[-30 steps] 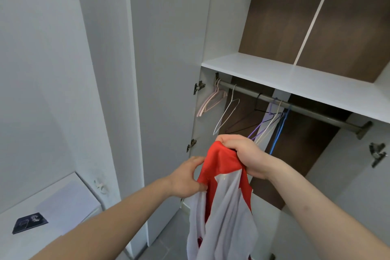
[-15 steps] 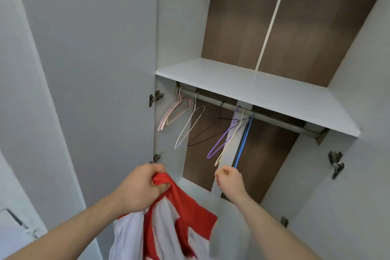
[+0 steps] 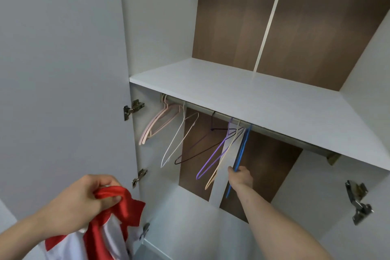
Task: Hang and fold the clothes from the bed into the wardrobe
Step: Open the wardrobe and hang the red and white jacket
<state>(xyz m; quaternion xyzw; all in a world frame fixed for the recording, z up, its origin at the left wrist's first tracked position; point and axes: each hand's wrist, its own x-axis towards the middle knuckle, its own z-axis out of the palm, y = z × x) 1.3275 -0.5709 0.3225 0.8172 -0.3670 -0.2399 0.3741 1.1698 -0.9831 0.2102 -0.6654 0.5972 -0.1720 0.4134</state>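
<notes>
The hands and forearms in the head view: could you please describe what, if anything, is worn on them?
Both are bare: the left hand and right hand wear no gloves, and no rings, watch or bracelet show. No sleeve covers either forearm as far as the picture's edge.

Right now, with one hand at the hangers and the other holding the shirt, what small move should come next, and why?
Probably lift the thin blue wire hanger up off the grey metal rail. The right hand already has its grip closed around the hanger's lower part, while the hook is on the rail. The left hand holds the red and white shirt, which needs a hanger.
</notes>
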